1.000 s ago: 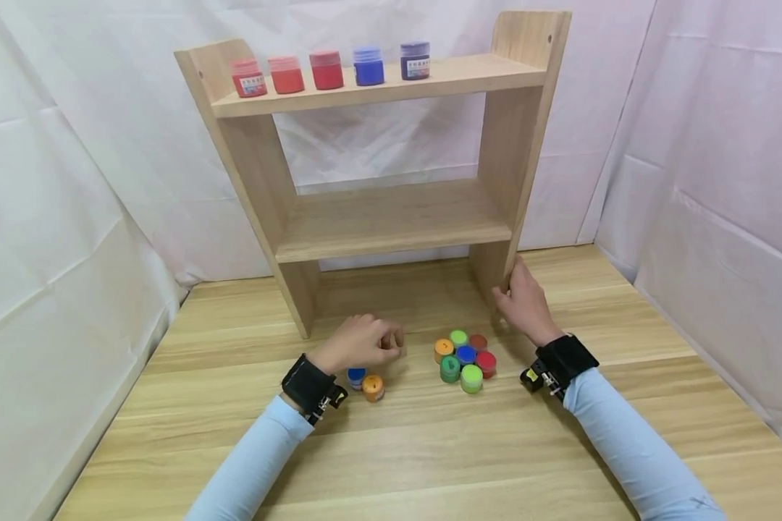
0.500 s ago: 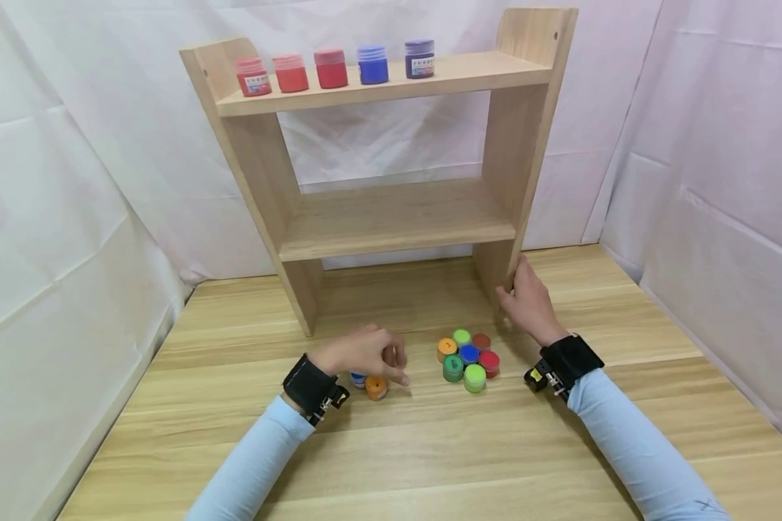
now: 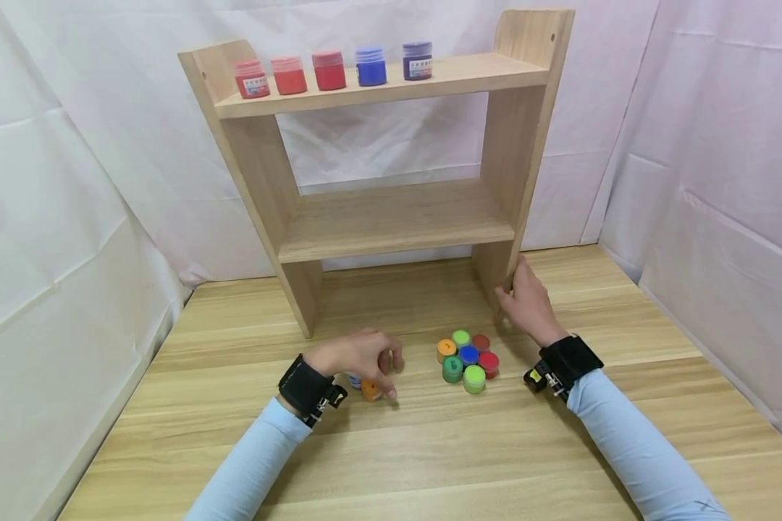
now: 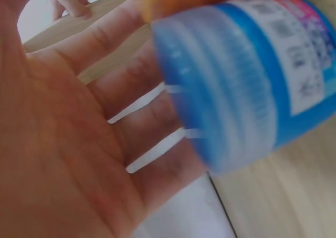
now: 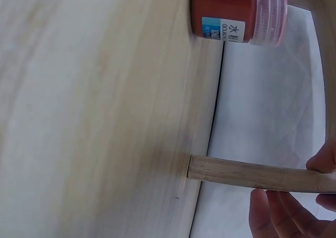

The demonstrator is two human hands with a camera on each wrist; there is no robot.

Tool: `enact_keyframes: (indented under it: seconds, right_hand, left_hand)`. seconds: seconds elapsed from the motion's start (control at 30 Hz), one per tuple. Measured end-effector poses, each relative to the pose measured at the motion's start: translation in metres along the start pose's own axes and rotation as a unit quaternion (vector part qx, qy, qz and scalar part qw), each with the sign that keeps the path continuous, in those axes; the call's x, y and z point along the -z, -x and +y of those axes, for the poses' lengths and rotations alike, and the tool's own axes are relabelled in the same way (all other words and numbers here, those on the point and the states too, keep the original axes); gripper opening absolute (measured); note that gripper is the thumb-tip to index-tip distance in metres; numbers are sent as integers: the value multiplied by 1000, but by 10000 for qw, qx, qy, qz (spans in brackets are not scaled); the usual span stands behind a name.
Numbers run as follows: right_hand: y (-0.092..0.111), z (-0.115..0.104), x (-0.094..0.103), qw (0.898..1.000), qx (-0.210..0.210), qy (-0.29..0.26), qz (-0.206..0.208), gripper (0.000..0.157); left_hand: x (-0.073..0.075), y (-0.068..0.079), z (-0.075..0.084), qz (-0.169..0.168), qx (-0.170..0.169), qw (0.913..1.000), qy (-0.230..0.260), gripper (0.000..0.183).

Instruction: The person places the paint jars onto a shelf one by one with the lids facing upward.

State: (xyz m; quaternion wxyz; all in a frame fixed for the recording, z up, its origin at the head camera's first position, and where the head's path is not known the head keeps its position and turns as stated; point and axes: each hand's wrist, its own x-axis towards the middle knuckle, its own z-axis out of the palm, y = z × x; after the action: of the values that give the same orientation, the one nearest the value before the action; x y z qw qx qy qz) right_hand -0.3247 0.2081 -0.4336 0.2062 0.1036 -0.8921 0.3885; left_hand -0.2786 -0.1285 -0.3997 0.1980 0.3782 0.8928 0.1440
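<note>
Over an orange paint jar (image 3: pixel 370 391) and a blue paint jar (image 4: pixel 226 80) hovers my left hand (image 3: pixel 355 354), its thumb spread away from the fingers. In the left wrist view the fingers stretch out behind the blue jar's lid, and the orange jar's edge shows at the top. From above, the hand covers most of the blue jar. My right hand (image 3: pixel 531 307) grips the right side panel (image 5: pixel 247 174) of a wooden shelf (image 3: pixel 397 217), low down, with thumb and fingers on opposite sides of the board.
To the right of the left hand stands a tight cluster of paint jars, among them a dark green jar (image 3: pixel 452 369), a light green jar (image 3: pixel 474 378) and a red jar (image 3: pixel 489 364). Several red and blue jars line the top board (image 3: pixel 469 72). White cloth (image 3: pixel 65 181) encloses the table (image 3: pixel 430 456).
My left hand's thumb has spread from the fingers and swung down toward the near side, now partly overlapping the orange jar. The right hand keeps its grip on the shelf panel.
</note>
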Motion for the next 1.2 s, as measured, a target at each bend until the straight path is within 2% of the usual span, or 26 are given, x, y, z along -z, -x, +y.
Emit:
enact_keyframes:
  seconds: [0.13,0.3,0.4,0.53,0.67,0.87,1.07,1.2]
  right_hand:
    - [0,-1,-1,10000,-14,3,10,70]
    - [0,-1,-1,10000,-35,-20,-31,70]
    - [0,-2,-1,9999,-66,-41,-65,71]
    - [0,-1,-2,10000,-13,-31,3,70]
    - [0,1,-2,9999,56,3,94,69]
    - [0,3,-1,9998,72,13,158,67]
    - [0,3,-2,9999,84,8,138,66]
    - [-1,3,-3,9999,61,-7,107,67]
  left_hand:
    - [4,5,-1,-202,80,9996,191,56]
    - [9,11,-5,-616,104,9952,750,58]
    - [10,13,-6,-789,-9,9910,1079,54]
    - [10,14,-6,-834,-146,9871,1359,40]
    - [8,13,-5,-725,-190,9893,1249,30]
    - [5,5,-3,-538,-413,9918,1081,26]
    - [2,0,-4,-66,-554,9974,454,24]
    - [0,-2,-6,299,-488,9978,339,26]
